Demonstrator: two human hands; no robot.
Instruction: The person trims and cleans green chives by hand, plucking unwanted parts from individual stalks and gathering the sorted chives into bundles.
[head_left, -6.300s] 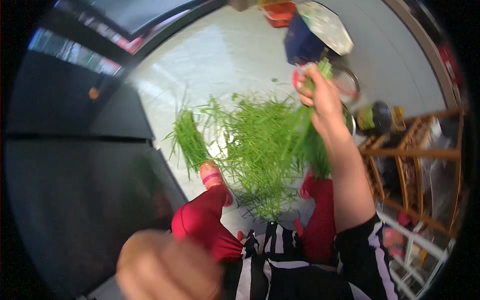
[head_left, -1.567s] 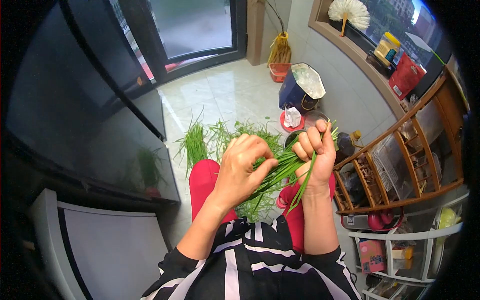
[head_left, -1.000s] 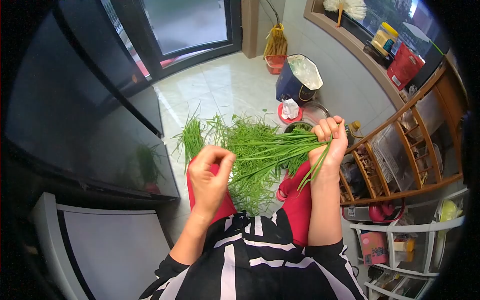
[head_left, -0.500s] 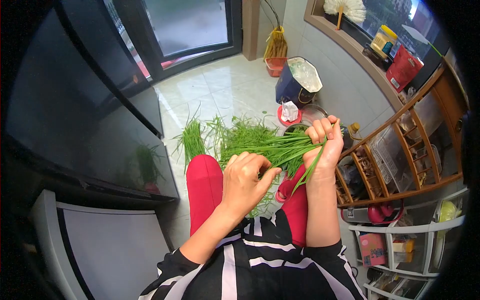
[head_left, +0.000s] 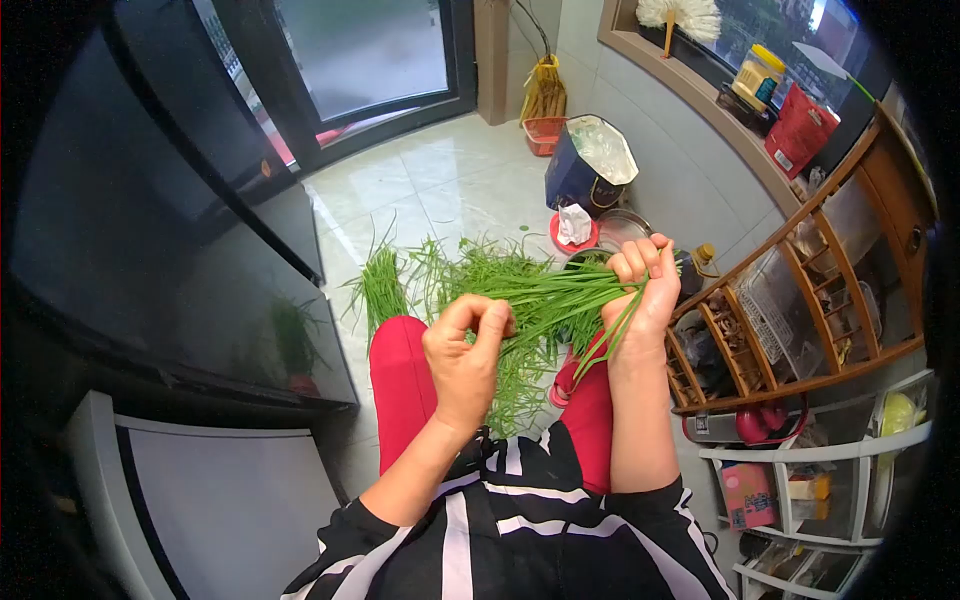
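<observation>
A bunch of long green chives (head_left: 570, 300) is gripped in my right hand (head_left: 645, 290), its thin leaves spreading left over the floor pile. A few leaves bend down past my right wrist. My left hand (head_left: 463, 345) is closed in a pinch just left of the bunch, above my knee; whatever is between its fingertips is too small to make out. Below and behind both hands lies a loose heap of chives (head_left: 480, 262) on the tiles. Farther left rests a separate, neater bundle of chives (head_left: 381, 290).
Beyond the heap stand a dark blue bag (head_left: 572, 178) with a plastic liner and a red dish (head_left: 562, 238) holding crumpled white paper. A wooden rack (head_left: 800, 290) is at the right, a dark glossy cabinet (head_left: 160, 230) at the left.
My left hand has drawn back left, away from the bunch, and its thumb and fingers have come together. My right hand keeps hold of the chives, nearly in place.
</observation>
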